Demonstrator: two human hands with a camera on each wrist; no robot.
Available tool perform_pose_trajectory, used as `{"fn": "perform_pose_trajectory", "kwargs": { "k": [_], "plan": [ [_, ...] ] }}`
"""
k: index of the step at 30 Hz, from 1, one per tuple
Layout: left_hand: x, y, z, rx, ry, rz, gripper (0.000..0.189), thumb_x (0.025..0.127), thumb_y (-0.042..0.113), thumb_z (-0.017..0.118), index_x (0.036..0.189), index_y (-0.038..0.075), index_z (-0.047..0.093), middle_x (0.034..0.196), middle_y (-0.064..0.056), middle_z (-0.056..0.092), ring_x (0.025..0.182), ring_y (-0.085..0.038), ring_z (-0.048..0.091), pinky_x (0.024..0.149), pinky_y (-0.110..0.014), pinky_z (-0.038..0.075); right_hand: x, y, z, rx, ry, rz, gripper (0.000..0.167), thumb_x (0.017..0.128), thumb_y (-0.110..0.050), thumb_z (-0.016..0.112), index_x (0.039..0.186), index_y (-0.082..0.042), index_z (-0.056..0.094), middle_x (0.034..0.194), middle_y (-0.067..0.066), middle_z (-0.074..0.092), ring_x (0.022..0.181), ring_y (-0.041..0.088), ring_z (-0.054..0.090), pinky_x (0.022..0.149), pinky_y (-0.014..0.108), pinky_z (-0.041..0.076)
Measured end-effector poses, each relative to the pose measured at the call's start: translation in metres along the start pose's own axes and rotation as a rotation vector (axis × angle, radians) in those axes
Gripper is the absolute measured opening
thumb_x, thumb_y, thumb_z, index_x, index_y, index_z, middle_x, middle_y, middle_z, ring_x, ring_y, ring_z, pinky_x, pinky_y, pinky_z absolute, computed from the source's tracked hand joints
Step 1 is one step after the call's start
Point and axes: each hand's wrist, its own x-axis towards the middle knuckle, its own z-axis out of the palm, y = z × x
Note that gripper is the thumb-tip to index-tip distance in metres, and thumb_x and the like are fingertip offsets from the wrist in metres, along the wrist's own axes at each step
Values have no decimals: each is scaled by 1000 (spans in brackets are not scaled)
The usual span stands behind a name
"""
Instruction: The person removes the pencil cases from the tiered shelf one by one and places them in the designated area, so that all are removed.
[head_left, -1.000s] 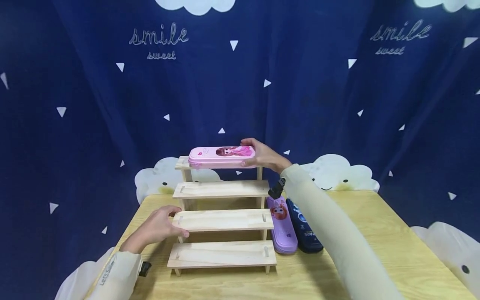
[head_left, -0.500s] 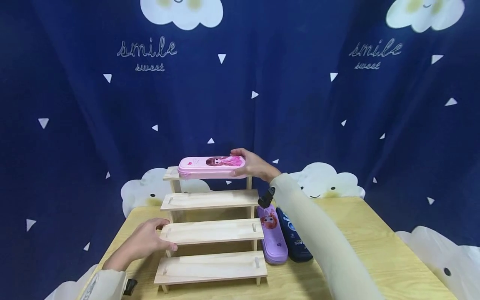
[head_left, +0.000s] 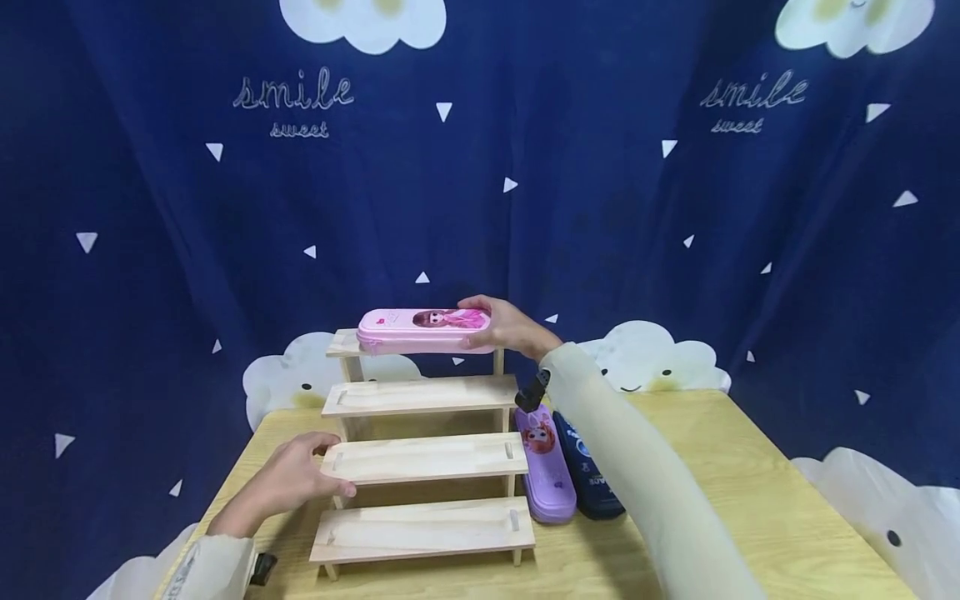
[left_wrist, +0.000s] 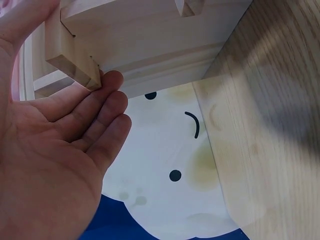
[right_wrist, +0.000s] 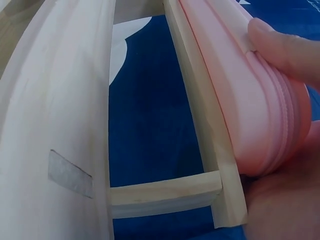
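Note:
A pale wooden stepped rack (head_left: 424, 458) with several tiers stands on the table. On its top tier sits a pink pencil case (head_left: 397, 332) with a doll picture, lying lengthwise. My right hand (head_left: 510, 327) grips the case's right end, thumb on the near side and fingers at the back; in the right wrist view the zipped pink end rests on the wooden board. My left hand (head_left: 288, 477) holds the left end of the second tier from the bottom. In the left wrist view its fingers (left_wrist: 107, 107) curl against the rack's wooden end piece (left_wrist: 70, 55).
Right of the rack, a purple pencil case (head_left: 549, 475) and a dark blue space pencil case (head_left: 588, 479) lie side by side on the table (head_left: 720, 467), the blue one partly behind my right sleeve. A navy curtain (head_left: 630, 208) with clouds hangs behind.
The head view has tilted up and turned slightly right, so everything sits lower and further left in it. Both hands and the pink pencil case keep their places on the rack.

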Motion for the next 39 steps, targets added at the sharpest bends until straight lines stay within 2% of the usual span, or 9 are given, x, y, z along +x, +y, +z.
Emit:
{"fn": "perform_pose_trajectory", "kwargs": {
  "k": [5, 11, 15, 19, 23, 28, 36, 39],
  "plan": [
    [2, 3, 1, 3, 1, 8, 90, 59, 53, 93, 126, 0, 65, 127, -17, 69, 119, -35, 63, 99, -52, 52, -1, -1, -1, -7, 29, -2, 74, 73, -20, 85, 141, -14, 55, 137, 10, 59, 122, 28, 54, 116, 51, 39],
    [-1, 2, 1, 14, -14, 6, 91, 61, 54, 93, 128, -1, 64, 129, -19, 67, 121, -38, 62, 101, -55, 51, -4, 3, 3, -15, 60, -8, 67, 72, -21, 85, 135, -16, 60, 130, 8, 63, 116, 26, 56, 109, 46, 43],
    [0, 0, 2, 14, -19, -4, 94, 61, 56, 92, 131, -1, 62, 132, -20, 66, 123, -40, 60, 101, -56, 51, -11, 0, 4, -13, 100, -37, 65, 72, -21, 84, 133, -16, 63, 128, 8, 65, 112, 25, 57, 104, 41, 45],
    [2, -1, -1, 11, -14, 11, 94, 62, 55, 91, 131, -3, 62, 132, -23, 65, 124, -42, 60, 101, -57, 50, -21, -8, -2, 4, 148, -64, 66, 69, -21, 85, 131, -15, 63, 127, 9, 65, 113, 27, 58, 103, 43, 47],
    [3, 3, -1, 12, -10, 25, 93, 63, 54, 92, 129, -3, 63, 132, -24, 65, 126, -44, 59, 103, -58, 49, -35, -14, -15, -2, 194, -63, 67, 69, -25, 86, 131, -17, 62, 128, 8, 64, 115, 27, 56, 103, 45, 49],
    [3, 5, -2, 3, -16, 19, 93, 63, 56, 91, 130, -2, 62, 133, -22, 65, 126, -42, 59, 102, -57, 49, -58, -17, -29, -15, 273, -72, 66, 70, -27, 84, 132, -19, 63, 131, 8, 64, 116, 26, 55, 100, 41, 48],
    [2, 3, -2, 9, -5, 19, 92, 62, 54, 92, 129, -2, 63, 130, -22, 66, 122, -41, 61, 100, -57, 50, -101, -6, -48, -9, 366, -56, 65, 76, -27, 83, 135, -18, 59, 135, 8, 61, 118, 27, 54, 100, 38, 46],
    [2, 1, -3, 12, -4, 23, 92, 63, 55, 91, 129, -2, 63, 129, -21, 67, 121, -40, 61, 99, -56, 51, -116, 2, -56, -10, 405, -50, 65, 79, -26, 83, 137, -17, 57, 136, 9, 60, 119, 26, 53, 99, 33, 46]
  ]
}}
